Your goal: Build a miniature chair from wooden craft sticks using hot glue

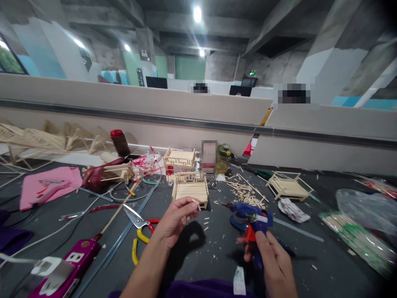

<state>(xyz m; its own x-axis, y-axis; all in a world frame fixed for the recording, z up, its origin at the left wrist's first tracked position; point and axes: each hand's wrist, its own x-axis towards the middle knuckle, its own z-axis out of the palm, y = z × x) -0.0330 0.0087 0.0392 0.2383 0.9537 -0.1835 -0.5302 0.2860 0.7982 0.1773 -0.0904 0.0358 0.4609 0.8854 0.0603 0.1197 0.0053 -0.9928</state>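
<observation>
Between the thumb and fingertips of my left hand [180, 217] is a short wooden stick piece [196, 203]. Just behind that hand stands a small wooden-stick model bed [190, 191] with railings. My right hand [273, 254] grips a blue hot glue gun [252, 216], fingers at its red trigger. The nozzle points left toward my left hand, apart from the stick piece. A few cut stick pieces [206, 223] lie on the dark table below, between my hands.
Scissors [138, 221] with red and yellow handles and a purple power strip [71, 265] lie at left. Behind are a second stick model [180, 157] and a pile of cut sticks [245, 192]. Another model [290, 186] and bagged sticks [356, 236] are at right.
</observation>
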